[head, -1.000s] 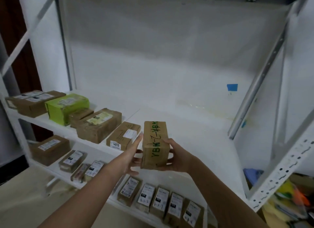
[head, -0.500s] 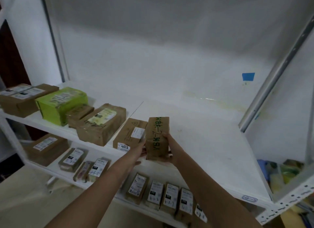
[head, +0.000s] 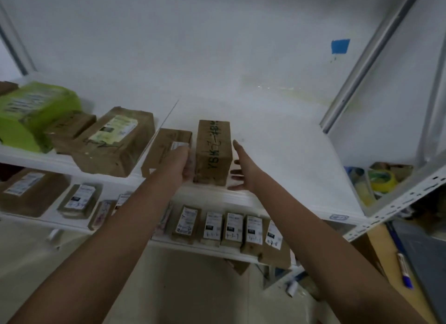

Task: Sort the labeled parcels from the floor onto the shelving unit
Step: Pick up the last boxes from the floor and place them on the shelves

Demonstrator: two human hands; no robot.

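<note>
A brown cardboard parcel with green handwriting stands on the white shelf, close to its front edge. My left hand rests against the parcel's left side, fingers pointing forward. My right hand hovers just right of the parcel with fingers spread, a small gap between them. A flat brown parcel lies directly left of the handwritten one, partly behind my left hand.
A large brown parcel and a green parcel sit further left on the same shelf. Several small labeled parcels line the shelf below. A perforated metal upright stands at the right, clutter behind it.
The parcel went from held above the shelf edge to standing on the shelf. My right hand let go and drew slightly right. The camera moved closer and tilted down.
</note>
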